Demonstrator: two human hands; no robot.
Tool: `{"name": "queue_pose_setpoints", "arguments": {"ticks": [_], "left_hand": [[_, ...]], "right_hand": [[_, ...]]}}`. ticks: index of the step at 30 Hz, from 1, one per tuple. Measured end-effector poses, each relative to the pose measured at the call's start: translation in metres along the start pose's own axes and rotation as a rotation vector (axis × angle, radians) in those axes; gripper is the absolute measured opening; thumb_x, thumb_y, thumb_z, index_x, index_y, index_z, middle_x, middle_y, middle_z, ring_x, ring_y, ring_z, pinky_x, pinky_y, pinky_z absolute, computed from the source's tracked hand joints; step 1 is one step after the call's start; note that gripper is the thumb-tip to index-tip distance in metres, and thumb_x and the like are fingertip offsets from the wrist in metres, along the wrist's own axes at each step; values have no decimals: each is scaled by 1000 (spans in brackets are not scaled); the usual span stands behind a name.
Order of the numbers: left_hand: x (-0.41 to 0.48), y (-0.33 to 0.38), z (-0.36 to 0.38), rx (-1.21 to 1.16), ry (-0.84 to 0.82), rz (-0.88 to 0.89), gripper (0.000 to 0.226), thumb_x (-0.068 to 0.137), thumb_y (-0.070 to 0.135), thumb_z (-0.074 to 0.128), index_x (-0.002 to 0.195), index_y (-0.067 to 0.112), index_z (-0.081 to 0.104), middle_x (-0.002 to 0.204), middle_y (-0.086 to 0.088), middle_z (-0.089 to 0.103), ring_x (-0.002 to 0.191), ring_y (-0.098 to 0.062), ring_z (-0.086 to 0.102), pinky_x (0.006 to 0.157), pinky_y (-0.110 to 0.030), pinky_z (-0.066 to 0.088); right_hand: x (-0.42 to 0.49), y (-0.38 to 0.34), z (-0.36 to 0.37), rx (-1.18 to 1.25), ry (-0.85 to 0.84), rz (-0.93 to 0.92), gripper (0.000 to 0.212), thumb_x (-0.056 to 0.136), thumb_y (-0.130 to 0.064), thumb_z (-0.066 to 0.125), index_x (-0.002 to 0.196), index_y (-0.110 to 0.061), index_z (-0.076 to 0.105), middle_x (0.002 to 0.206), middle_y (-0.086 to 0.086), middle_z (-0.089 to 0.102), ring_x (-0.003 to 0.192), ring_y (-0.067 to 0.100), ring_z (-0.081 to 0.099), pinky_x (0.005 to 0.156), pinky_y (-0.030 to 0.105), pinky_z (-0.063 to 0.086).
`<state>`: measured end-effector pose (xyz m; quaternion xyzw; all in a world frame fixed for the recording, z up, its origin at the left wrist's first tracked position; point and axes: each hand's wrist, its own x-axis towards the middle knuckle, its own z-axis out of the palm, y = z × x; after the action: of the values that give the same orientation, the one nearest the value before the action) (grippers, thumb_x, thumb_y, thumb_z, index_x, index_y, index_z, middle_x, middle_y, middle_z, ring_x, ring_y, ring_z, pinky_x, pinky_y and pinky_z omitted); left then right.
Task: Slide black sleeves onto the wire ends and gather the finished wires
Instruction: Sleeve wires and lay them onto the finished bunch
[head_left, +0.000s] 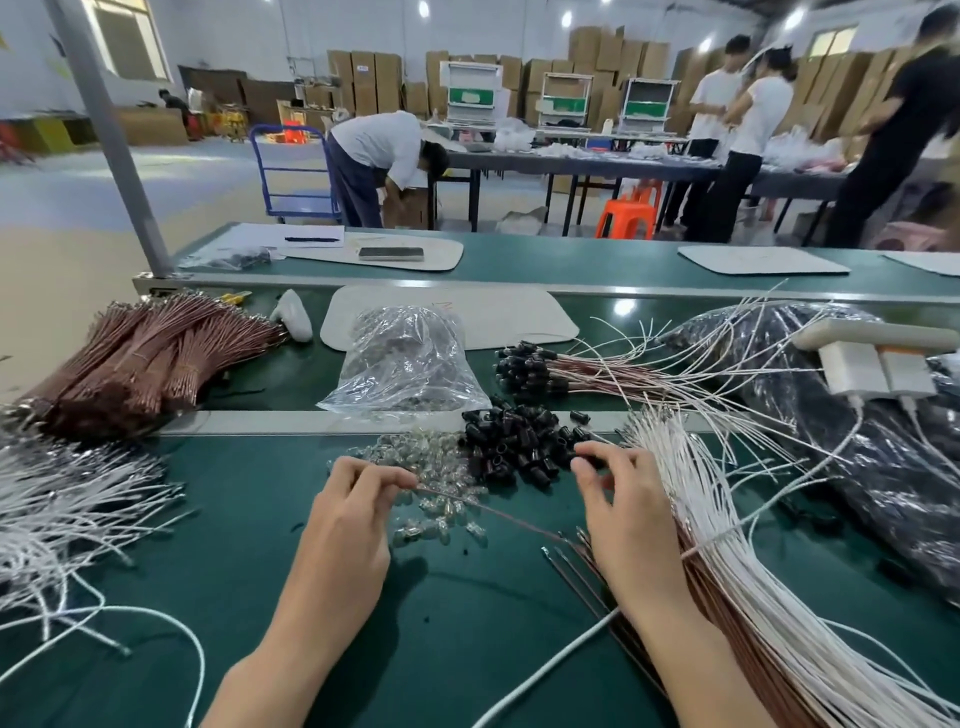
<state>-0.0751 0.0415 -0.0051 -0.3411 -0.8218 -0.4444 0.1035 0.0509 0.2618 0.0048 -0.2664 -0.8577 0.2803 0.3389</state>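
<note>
1. Two hands work over the green tabletop in the head view. The left hand pinches the tip of a thin brown wire between thumb and forefinger, with the other fingers curled under. The wire slants away toward the right edge, low over the surface.
2. The right hand has thumb and forefinger closed on one black sleeve (a short, glossy dark tube). It is at the right rim of the pile of black sleeves, mid-tabletop just before the metal rail.
3. Clear caps lie heaped against the pile's left side, under the left fingertips.
4. Beyond the rail lie the finished wires, their sleeved ends bunched and pointing left, their white tails fanned rightward.
5. Edges and room:
   - A thick white wire bundle runs under the right wrist to the near right corner.
   - Loose white strands crowd the left edge.
   - Tied brown bundles fill the far left corner.
   - Bare green shows between the forearms, down to the near edge.
</note>
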Motion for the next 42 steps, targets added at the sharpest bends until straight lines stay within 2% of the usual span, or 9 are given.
{"name": "queue_pose_setpoints", "arguments": {"ticks": [3, 6, 10, 15, 23, 31, 35, 42], "left_hand": [[-1, 0, 0, -13, 24, -7, 24, 103, 18, 44, 106, 34, 61, 106, 23, 46, 93, -11, 60, 73, -30, 50], [0, -2, -1, -23, 50, -24, 24, 104, 15, 44, 105, 33, 61, 106, 23, 46, 93, -5, 57, 72, -29, 50], [2, -7, 0, -41, 115, -68, 25, 104, 13, 44, 106, 31, 61, 106, 21, 45, 89, -6, 56, 67, -24, 46], [2, -10, -1, -72, 176, -97, 26, 105, 17, 42, 108, 38, 59, 104, 22, 44, 79, -6, 54, 63, -23, 41], [1, -13, 0, -65, 187, -104, 23, 105, 22, 41, 109, 35, 60, 104, 22, 43, 81, -5, 54, 65, -23, 43], [3, -13, 1, -57, 184, -98, 24, 106, 20, 42, 108, 38, 57, 104, 24, 43, 82, -4, 54, 65, -21, 41], [3, -14, 1, -44, 190, -98, 24, 106, 19, 43, 107, 38, 57, 104, 24, 43, 80, -5, 53, 63, -21, 40], [2, -16, 1, -42, 180, -101, 24, 106, 21, 42, 109, 38, 57, 104, 27, 42, 78, -3, 52, 63, -22, 40]], "right_hand": [[1, -2, -5, 280, 15, 86, 18, 99, -38, 54, 112, -33, 65, 98, -12, 67, 89, 1, 65, 78, 17, 52], [1, -6, -7, 597, -30, 196, 13, 97, -29, 60, 107, -34, 68, 94, -12, 72, 84, 8, 70, 78, 19, 56], [0, -8, -8, 736, -54, 230, 18, 93, -26, 64, 107, -32, 72, 95, -6, 75, 84, 10, 72, 77, 17, 55], [-2, -9, -5, 738, -95, 236, 26, 101, -12, 57, 112, -30, 74, 96, -2, 76, 86, 13, 72, 82, 22, 58], [-4, -12, -2, 712, -124, 207, 28, 100, -12, 60, 115, -33, 71, 93, -2, 71, 83, 8, 72, 77, 15, 54], [-6, -15, -1, 743, -166, 203, 23, 98, -15, 62, 116, -28, 71, 96, -4, 75, 84, 10, 72, 76, 17, 55], [-5, -14, -1, 755, -168, 206, 23, 97, -15, 63, 114, -29, 71, 98, 1, 75, 84, 12, 73, 76, 19, 56], [-5, -14, -2, 764, -200, 195, 24, 97, -18, 62, 114, -32, 71, 99, -1, 77, 88, 14, 73, 80, 21, 57]]}}
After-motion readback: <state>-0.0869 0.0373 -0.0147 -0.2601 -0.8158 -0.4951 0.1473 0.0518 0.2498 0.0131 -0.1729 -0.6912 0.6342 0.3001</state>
